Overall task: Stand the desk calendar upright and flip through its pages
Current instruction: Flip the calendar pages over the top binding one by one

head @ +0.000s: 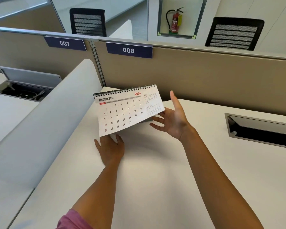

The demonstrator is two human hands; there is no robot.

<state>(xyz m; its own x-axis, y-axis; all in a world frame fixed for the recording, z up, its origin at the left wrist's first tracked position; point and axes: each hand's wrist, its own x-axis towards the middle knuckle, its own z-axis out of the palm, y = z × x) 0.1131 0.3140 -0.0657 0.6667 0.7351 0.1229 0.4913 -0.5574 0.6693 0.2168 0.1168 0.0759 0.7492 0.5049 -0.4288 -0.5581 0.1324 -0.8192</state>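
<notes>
A spiral-bound desk calendar (127,109) stands on the white desk (155,171) near the tan partition, its December 2026 page lifted forward and bowed. My left hand (111,149) lies under the page's lower left corner; its fingertips are hidden behind the paper. My right hand (172,119) is to the right of the calendar, palm up, with straight fingers touching the page's lower right edge from beneath and the thumb raised. The calendar's base is hidden behind the lifted page.
A tan partition (205,76) labelled 008 backs the desk. A curved white divider (45,116) borders the left side. An open cable tray (261,129) is sunk into the desk at right. Black chairs and a fire extinguisher (175,20) stand beyond.
</notes>
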